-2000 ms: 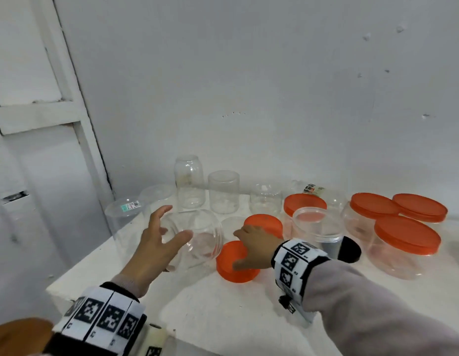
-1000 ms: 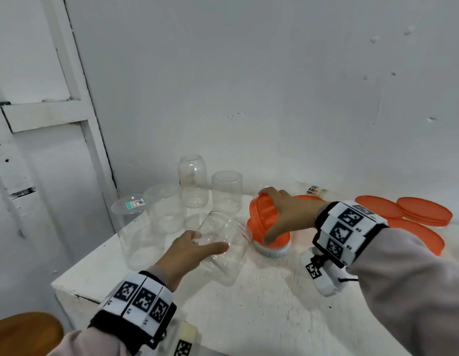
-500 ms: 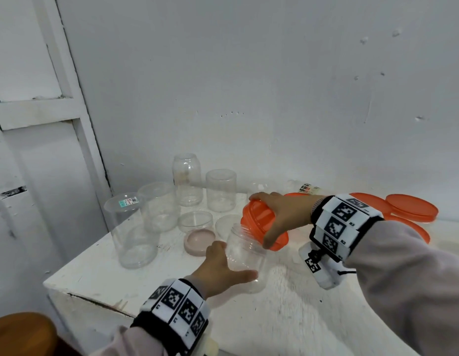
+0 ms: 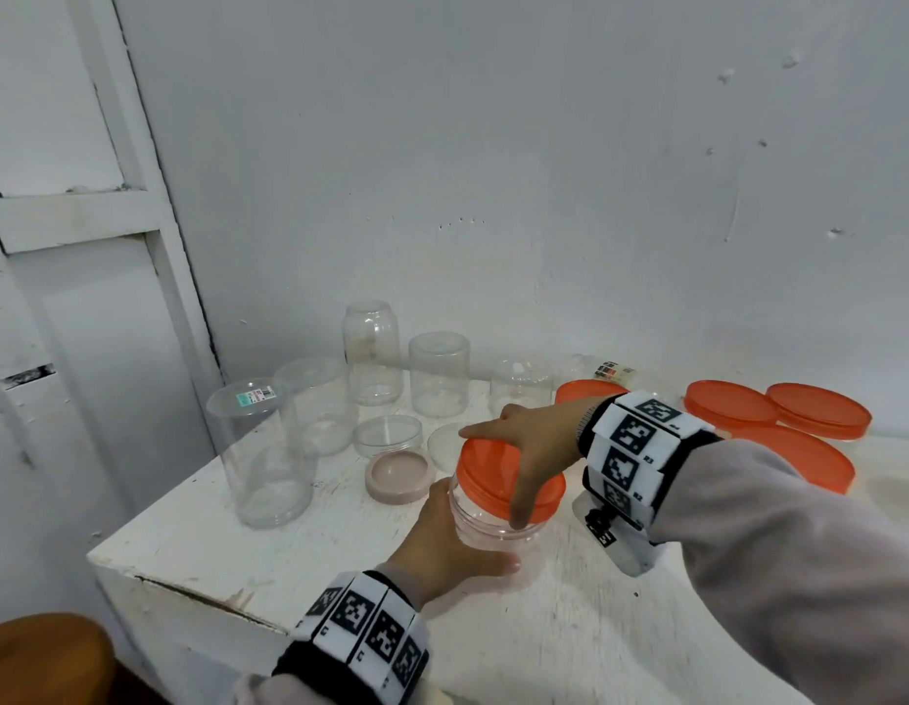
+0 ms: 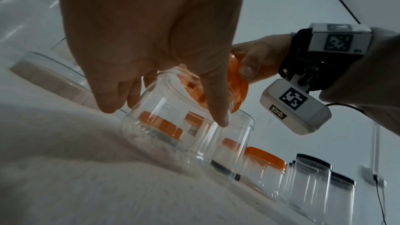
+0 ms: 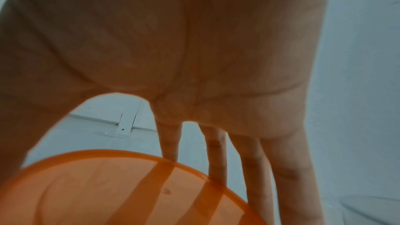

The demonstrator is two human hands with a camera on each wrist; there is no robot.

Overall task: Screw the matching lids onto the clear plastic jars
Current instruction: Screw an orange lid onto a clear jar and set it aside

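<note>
A clear plastic jar [image 4: 493, 526] stands upright on the white table [image 4: 299, 557], near its front left corner. My left hand [image 4: 460, 544] grips the jar's body from the near side, thumb across the front. An orange lid [image 4: 480, 465] sits on the jar's mouth. My right hand [image 4: 503, 473] grips it from above, thumb down the rim's near side and fingers over the far side. In the left wrist view the jar [image 5: 184, 134] and lid [image 5: 237, 90] show past my left hand [image 5: 164, 114]. The right wrist view shows the lid [image 6: 108, 191] under my right hand [image 6: 194, 168].
Several empty clear jars stand at the back left, the tallest [image 4: 261, 450] bearing a label. A pinkish lid [image 4: 399, 475] and a clear lid [image 4: 388, 432] lie behind the held jar. Orange-lidded jars [image 4: 818, 409] crowd the right. A brown stool [image 4: 40, 658] is below left.
The left hand brought the jar from the left, tilted, and stood it upright. The right hand lifted the orange lid, held it tilted over the mouth, and now has it down on the jar.
</note>
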